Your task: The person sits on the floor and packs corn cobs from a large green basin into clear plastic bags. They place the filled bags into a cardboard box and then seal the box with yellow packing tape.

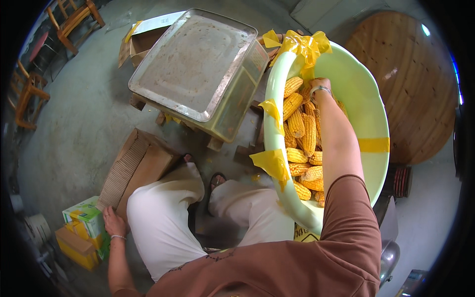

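Observation:
My right hand (320,84) reaches deep into a pale green plastic tub (371,111), at the far end of a heap of dried corn cobs (308,130). Its fingers are bent down and partly hidden, so I cannot tell whether they hold a cob. The cobs are husked, and my forearm covers some of them. Strips of yellow tape (274,165) stick to the tub's rim. On the other side, my left hand (114,222) grips the near end of an open cardboard box (139,169), which stands tilted against my leg.
A worn metal tray (196,63) lies on a translucent yellowish bin (233,107) ahead. Behind it is another open carton (144,41). A green box (87,211) and a yellow-brown carton (76,247) stand at left. A round wooden tabletop (404,85) is at right, wooden chairs (76,22) far left.

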Motion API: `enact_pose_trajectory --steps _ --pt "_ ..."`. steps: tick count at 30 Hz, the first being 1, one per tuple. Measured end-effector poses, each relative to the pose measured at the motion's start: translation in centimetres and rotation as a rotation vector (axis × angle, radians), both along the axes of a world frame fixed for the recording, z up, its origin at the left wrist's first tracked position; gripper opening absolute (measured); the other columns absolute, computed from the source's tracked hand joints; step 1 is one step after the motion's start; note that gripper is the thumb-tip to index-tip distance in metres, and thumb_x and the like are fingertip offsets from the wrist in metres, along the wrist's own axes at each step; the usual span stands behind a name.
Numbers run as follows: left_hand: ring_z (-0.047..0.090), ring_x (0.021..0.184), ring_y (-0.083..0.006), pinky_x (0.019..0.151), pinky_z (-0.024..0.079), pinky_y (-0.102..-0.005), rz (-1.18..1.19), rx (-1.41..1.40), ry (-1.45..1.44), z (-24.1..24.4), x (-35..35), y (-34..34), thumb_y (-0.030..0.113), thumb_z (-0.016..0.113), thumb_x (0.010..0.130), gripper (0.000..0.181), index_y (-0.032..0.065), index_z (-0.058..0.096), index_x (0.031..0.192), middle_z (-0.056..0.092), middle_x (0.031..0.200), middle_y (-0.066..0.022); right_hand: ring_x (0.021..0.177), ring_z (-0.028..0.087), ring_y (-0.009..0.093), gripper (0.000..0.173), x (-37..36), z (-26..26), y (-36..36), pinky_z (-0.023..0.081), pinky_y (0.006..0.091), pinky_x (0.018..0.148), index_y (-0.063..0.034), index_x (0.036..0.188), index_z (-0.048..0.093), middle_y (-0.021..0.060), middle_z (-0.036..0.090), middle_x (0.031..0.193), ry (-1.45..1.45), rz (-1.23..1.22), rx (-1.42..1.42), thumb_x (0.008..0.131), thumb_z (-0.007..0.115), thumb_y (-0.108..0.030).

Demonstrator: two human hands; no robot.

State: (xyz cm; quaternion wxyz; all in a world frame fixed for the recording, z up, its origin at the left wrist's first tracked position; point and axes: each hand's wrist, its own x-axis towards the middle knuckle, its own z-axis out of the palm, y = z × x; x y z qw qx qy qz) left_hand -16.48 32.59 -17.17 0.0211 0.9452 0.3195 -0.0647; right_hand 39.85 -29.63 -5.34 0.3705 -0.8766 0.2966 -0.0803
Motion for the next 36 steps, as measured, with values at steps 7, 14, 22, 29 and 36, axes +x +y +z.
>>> enact_pose_trajectory --steps 7,14,22,29,36 --pt "0.045 0.113 -0.0333 0.092 0.041 -0.0397 0.001 -0.004 0.005 -0.6 -0.3 0.2 0.001 0.049 0.076 0.039 0.0036 0.049 0.114 0.048 0.122 -0.0142 0.06 0.056 0.019 0.019 -4.3 7.1 -1.7 0.043 0.0321 0.054 0.0064 0.077 0.065 0.0092 0.061 0.069 0.022 0.134 -0.012 0.063 0.069 -0.005" --pt "0.046 0.113 -0.0332 0.091 0.042 -0.0398 -0.042 0.012 -0.078 -1.6 -0.8 1.0 0.003 0.049 0.078 0.031 0.0041 0.051 0.108 0.05 0.119 -0.0141 0.05 0.053 0.015 0.013 -7.9 18.3 -1.3 0.042 0.0294 0.048 0.0036 0.074 0.067 0.0089 0.065 0.067 -0.096 0.202 -0.037 0.065 0.071 -0.006" --pt "0.05 0.106 -0.0334 0.086 0.045 -0.0406 -0.071 -0.119 -0.127 -0.3 -0.4 1.2 0.004 0.049 0.077 0.026 0.0043 0.055 0.102 0.055 0.108 -0.0145 0.037 0.045 0.011 0.008 -12.6 29.3 1.1 0.033 0.0255 0.036 0.0029 0.063 0.064 0.0067 0.058 0.053 -0.153 0.372 -0.277 0.059 0.062 -0.003" --pt "0.051 0.102 -0.0335 0.085 0.045 -0.0417 -0.094 -0.166 -0.157 -0.1 -1.3 1.8 0.006 0.05 0.076 0.025 0.0053 0.055 0.101 0.054 0.105 -0.0143 0.035 0.034 0.008 0.012 -18.0 30.4 4.8 0.026 0.0253 0.035 -0.0001 0.057 0.056 0.0031 0.048 0.049 -0.201 0.312 -0.041 0.067 0.061 -0.004" --pt "0.051 0.103 -0.0336 0.085 0.044 -0.0423 -0.112 -0.207 -0.151 -0.9 -1.2 2.0 0.007 0.053 0.075 0.023 0.0048 0.057 0.097 0.054 0.106 -0.0148 0.051 0.056 0.02 0.013 -19.3 31.8 13.2 0.044 0.0322 0.05 -0.0018 0.07 0.066 0.0115 0.061 0.061 -0.454 0.606 -0.382 0.065 0.06 -0.012"
